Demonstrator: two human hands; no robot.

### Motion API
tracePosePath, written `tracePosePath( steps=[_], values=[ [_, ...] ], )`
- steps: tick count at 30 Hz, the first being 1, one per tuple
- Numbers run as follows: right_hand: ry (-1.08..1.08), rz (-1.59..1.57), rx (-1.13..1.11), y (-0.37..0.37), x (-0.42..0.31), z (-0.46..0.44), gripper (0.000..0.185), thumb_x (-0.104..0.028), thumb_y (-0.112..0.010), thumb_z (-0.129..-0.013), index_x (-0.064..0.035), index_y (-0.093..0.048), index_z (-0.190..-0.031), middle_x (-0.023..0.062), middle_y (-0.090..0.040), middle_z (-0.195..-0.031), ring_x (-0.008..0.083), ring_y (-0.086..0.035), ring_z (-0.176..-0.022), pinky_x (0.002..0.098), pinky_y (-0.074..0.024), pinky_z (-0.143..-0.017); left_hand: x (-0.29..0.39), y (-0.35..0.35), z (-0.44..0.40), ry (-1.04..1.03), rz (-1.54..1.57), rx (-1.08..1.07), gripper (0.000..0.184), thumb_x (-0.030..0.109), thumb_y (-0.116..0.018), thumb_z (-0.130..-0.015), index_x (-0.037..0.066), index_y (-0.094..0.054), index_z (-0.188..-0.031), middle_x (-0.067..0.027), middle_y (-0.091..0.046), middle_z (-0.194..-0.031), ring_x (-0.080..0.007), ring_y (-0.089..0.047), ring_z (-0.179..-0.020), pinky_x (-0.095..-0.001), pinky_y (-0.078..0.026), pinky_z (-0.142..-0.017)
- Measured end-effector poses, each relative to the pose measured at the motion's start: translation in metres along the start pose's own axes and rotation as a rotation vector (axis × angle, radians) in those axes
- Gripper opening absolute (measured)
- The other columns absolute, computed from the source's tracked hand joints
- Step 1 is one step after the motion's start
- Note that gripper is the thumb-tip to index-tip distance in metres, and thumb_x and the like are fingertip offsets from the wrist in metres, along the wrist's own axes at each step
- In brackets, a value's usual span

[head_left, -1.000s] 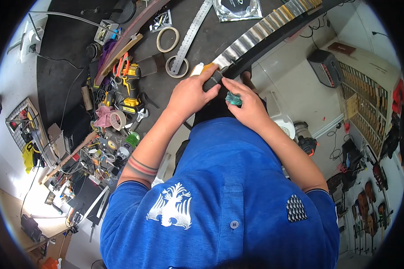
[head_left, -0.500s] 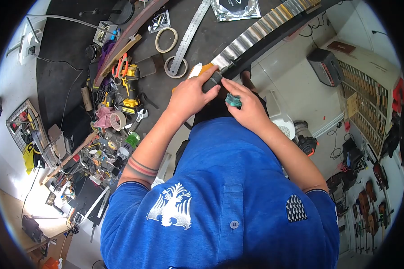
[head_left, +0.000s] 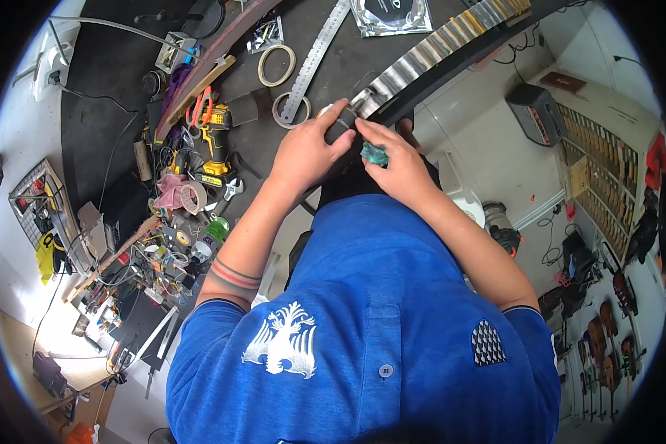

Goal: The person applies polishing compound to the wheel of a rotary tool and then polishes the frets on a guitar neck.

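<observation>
A long, dark-edged instrument neck [head_left: 440,53] with shiny silver and amber crosswise bands runs from the upper right down to my hands. My left hand [head_left: 305,152] grips a small dark grey block [head_left: 340,126] between thumb and fingers at the near end of the neck. Close beside it, my right hand [head_left: 401,172] has its fingertips at the block's right side. Tucked in the right palm is a crumpled green piece, like cloth or paper [head_left: 375,154]. What lies beneath the left fingers is hidden.
Left of the neck lie a steel ruler [head_left: 314,63], two tape rolls [head_left: 277,66] and a silver packet [head_left: 391,16]. A yellow cordless drill [head_left: 214,139], orange-handled scissors [head_left: 200,107] and an adjustable wrench [head_left: 232,190] crowd the table's left side. A speaker-like box [head_left: 533,112] stands right.
Both hands have shifted slightly left with the block and the green piece. An orange-yellow patch by the left fingers is now covered.
</observation>
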State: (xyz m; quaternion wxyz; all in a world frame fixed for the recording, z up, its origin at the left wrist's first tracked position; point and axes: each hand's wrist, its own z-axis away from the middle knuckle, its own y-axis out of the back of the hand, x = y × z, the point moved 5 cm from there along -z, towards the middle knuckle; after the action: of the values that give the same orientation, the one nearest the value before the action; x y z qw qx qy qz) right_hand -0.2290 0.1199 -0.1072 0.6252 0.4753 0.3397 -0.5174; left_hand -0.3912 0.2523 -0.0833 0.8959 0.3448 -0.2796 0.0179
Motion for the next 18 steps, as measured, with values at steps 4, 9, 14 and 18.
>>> tracePosePath(
  steps=[4, 9, 14, 18],
  values=[
    [-0.005, -0.015, 0.018, -0.002, 0.003, 0.004, 0.074, -0.001, -0.075, -0.098, -0.0092, -0.065, -0.171, 0.0176, -0.067, -0.171, 0.0398, -0.064, -0.157, 0.0458, -0.0528, -0.131, 0.0, -0.002, 0.002, -0.097, -0.033, 0.037, 0.072, 0.05, -0.077, -0.109, 0.025, -0.062, -0.174, -0.0295, -0.084, -0.126, -0.0493, -0.08, -0.121, -0.0572, -0.063, -0.106],
    [0.035, -0.018, 0.031, -0.008, 0.001, -0.015, 0.057, -0.005, -0.076, -0.102, -0.0067, -0.072, -0.158, 0.018, -0.074, -0.158, 0.0381, -0.071, -0.146, 0.0444, -0.0566, -0.123, -0.003, 0.015, -0.003, 0.022, 0.035, 0.069, 0.074, 0.051, -0.079, -0.109, 0.019, -0.062, -0.174, -0.0283, -0.083, -0.136, -0.0483, -0.081, -0.125, -0.054, -0.063, -0.109],
    [-0.132, -0.191, -0.066, 0.007, -0.027, 0.008, 0.021, -0.016, -0.081, -0.109, -0.0044, -0.076, -0.126, 0.0107, -0.081, -0.112, 0.0281, -0.08, -0.109, 0.0418, -0.0616, -0.102, -0.009, 0.024, -0.006, 0.015, 0.53, 0.149, 0.072, 0.051, -0.082, -0.111, 0.005, -0.066, -0.164, -0.0219, -0.086, -0.127, -0.0336, -0.087, -0.102, -0.0442, -0.068, -0.091],
    [-0.257, -0.428, -0.157, 0.039, -0.059, 0.035, 0.018, -0.02, -0.084, -0.111, -0.0055, -0.074, -0.116, 0.0055, -0.079, -0.102, 0.0121, -0.076, -0.096, 0.0332, -0.061, -0.091, 0.048, 0.036, -0.006, 0.12, 1.254, -0.026, 0.052, 0.05, -0.08, -0.114, 0.007, -0.069, -0.14, -0.0153, -0.08, -0.101, -0.025, -0.082, -0.081, -0.0379, -0.069, -0.071]
  ],
)
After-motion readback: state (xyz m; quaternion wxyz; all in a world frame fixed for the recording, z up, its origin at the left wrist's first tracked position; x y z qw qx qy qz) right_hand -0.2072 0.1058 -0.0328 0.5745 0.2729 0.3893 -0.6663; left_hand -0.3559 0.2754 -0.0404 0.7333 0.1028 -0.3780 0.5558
